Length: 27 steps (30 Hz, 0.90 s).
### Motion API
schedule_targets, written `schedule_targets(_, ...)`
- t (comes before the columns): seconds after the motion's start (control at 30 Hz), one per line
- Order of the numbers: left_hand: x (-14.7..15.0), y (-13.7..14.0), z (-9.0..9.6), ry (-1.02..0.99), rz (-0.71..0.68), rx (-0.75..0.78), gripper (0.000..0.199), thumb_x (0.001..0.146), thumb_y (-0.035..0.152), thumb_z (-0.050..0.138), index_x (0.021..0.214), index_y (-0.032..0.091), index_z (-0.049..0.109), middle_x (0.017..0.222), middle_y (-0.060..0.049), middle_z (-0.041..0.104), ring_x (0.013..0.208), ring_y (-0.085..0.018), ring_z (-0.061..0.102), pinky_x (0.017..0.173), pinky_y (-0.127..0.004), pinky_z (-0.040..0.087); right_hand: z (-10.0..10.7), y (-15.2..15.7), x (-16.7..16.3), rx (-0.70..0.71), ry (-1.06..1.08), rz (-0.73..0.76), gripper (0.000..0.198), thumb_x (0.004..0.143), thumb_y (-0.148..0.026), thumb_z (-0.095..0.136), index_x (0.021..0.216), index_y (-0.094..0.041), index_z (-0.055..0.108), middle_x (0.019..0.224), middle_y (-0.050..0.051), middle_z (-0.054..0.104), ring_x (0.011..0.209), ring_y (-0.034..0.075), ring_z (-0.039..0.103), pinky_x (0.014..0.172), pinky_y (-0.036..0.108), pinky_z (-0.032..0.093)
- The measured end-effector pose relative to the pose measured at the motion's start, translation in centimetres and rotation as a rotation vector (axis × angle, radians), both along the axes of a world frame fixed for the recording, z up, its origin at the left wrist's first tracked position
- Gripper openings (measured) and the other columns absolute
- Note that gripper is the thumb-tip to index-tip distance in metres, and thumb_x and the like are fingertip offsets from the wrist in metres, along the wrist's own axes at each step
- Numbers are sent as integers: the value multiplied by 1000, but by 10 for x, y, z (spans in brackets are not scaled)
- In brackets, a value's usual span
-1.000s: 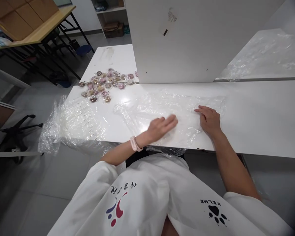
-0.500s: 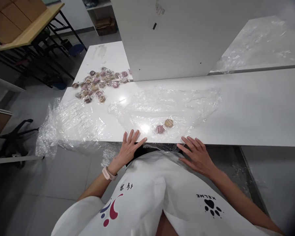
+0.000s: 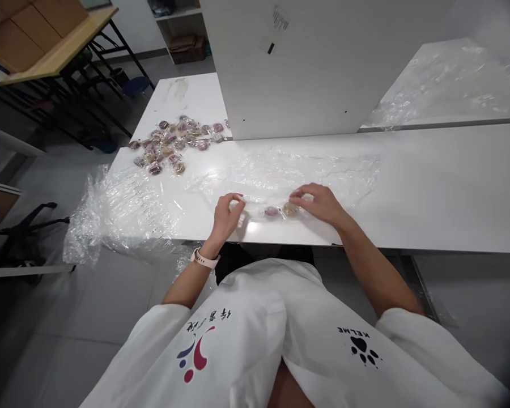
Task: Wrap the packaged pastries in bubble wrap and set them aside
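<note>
A clear plastic film (image 3: 255, 187) lies spread on the white table. Two small round wrapped pieces, a pink one (image 3: 271, 212) and a yellow-brown one (image 3: 289, 209), sit side by side near the table's front edge, with film drawn over them. My left hand (image 3: 227, 215) pinches the film to the left of the pink piece, thumb and fingers together. Just above and right of the yellow-brown piece, my right hand (image 3: 317, 201) is closed in a pinch on the film. The fingertips partly cover the film's edge.
A spread of similar wrapped round pieces (image 3: 170, 144) lies at the table's back left. Crumpled plastic film (image 3: 123, 207) hangs over the left end. An upright white panel (image 3: 297, 73) rises behind the work area. The white tabletop (image 3: 442, 187) runs on to the right.
Both hands have moved from the front edge up onto the table, going from spread fingers to pinches. The film's near part has come up over the two round pieces.
</note>
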<state>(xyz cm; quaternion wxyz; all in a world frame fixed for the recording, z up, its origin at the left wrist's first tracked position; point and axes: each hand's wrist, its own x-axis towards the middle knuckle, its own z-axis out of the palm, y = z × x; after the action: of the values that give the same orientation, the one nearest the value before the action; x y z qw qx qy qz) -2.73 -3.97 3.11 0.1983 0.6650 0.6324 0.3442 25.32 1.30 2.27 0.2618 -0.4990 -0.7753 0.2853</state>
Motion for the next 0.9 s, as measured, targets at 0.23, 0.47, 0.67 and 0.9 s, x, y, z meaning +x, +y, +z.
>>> schedule_targets(0.23,35,-13,-21,149,-229,414,43,93,12,39,133,26,47,132,-10,60,133,-24,51,108,-50,45,-11,34,-25,227,-321,-92,35,92,-42,60,121,-23,67,114,12,66,104,32,56,86,47,44)
schedule_targets(0.47,44,7,-41,241,-570,69,49,91,19,53,139,18,42,138,-16,57,131,-29,50,106,-49,46,-25,-12,6,181,-144,285,43,95,-54,52,130,-30,62,134,6,62,122,28,54,100,47,43)
schedule_targets(0.67,28,16,-23,131,-381,-127,26,98,38,50,120,24,52,96,-5,71,88,-22,66,76,-35,51,-34,-26,16,98,-47,62,44,101,-53,37,115,-28,70,110,5,74,99,24,66,90,42,48)
schedule_targets(0.9,31,7,-21,292,-129,-195,20,97,39,54,107,22,58,79,-3,68,72,-20,63,58,-30,41,-26,-31,7,13,-169,-185,35,92,-57,56,95,-25,71,78,4,70,69,21,63,60,33,43)
